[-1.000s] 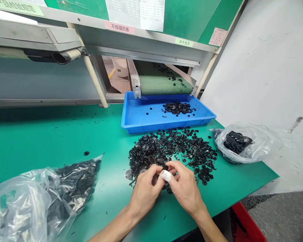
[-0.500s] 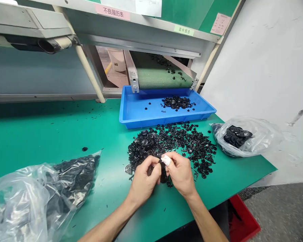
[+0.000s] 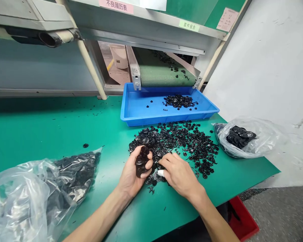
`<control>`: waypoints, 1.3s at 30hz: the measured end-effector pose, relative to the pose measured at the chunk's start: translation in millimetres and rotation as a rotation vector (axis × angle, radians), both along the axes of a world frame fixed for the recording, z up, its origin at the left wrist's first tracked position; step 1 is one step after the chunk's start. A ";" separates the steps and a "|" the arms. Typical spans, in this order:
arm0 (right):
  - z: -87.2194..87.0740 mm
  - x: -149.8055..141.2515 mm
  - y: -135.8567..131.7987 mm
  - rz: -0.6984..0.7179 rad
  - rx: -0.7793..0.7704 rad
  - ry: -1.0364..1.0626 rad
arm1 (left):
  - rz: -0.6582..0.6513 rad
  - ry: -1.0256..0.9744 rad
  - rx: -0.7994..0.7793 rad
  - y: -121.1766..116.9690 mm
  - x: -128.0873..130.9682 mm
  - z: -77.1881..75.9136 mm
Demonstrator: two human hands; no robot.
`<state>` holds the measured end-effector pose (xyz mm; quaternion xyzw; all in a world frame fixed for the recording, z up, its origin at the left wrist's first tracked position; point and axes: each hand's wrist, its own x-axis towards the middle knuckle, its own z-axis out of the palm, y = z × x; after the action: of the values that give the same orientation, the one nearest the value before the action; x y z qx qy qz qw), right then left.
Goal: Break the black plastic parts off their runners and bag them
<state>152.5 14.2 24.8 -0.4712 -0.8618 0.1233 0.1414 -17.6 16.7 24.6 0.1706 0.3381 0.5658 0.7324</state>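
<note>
My left hand [image 3: 135, 171] is turned palm up, its fingers curled around several black round discs [image 3: 142, 161]. My right hand [image 3: 178, 173], with white tape [image 3: 161, 173] on one finger, reaches into the near edge of a pile of small black parts [image 3: 181, 137]. Its fingers are bent together, and whatever lies between their tips is hidden. Larger ringed discs gather at the left of the pile, and small cross-shaped pieces spread to the right. Below the hands a few loose discs and a cross-shaped piece [image 3: 151, 190] rest on the green table [image 3: 103, 201].
Behind the pile stands a blue tray [image 3: 146, 117] holding more black parts, under the end of a green conveyor belt [image 3: 166, 75]. Clear plastic bags of black parts lie at left [image 3: 73, 174] and right [image 3: 262, 137]. A red bin [image 3: 242, 218] sits below the table's right edge.
The hands were together over a black part and have moved apart. My left hand has turned up, showing the discs in it; my right hand has lowered to the pile's near edge.
</note>
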 end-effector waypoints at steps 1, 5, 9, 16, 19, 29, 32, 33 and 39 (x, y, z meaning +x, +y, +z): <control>-1.1 -2.3 -0.9 -0.008 -0.002 -0.022 | -0.006 -0.030 -0.006 -0.6 0.4 0.0; -9.4 -4.5 3.2 -0.029 0.000 0.151 | -0.010 -0.083 0.005 -3.6 1.4 -0.9; -19.2 2.9 14.2 -0.222 -0.081 0.564 | -0.059 -0.024 0.033 -4.1 -0.1 -3.4; -20.0 7.7 17.3 -0.425 -0.523 1.098 | -0.219 0.379 0.037 -10.3 11.8 -6.1; -17.8 2.3 7.4 -0.343 -0.560 1.088 | -0.247 0.552 0.132 -14.1 18.0 -6.7; -11.1 4.4 -8.4 -0.094 -0.328 0.757 | -0.309 0.576 0.169 -14.6 13.4 -7.2; -11.0 -1.7 -9.5 -0.137 -0.255 0.713 | -0.301 0.582 0.169 -16.7 15.5 -7.3; -11.4 -4.5 -9.3 -0.169 -0.220 0.707 | -0.290 0.590 0.170 -17.2 16.3 -7.0; -9.4 4.9 8.1 -0.188 -0.130 0.682 | -0.169 0.404 0.168 -11.6 14.4 -3.6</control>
<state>157.5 22.3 15.4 -0.4880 -0.7084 0.3144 0.4015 -3.2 5.0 21.0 0.3685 0.4140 0.4829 0.6780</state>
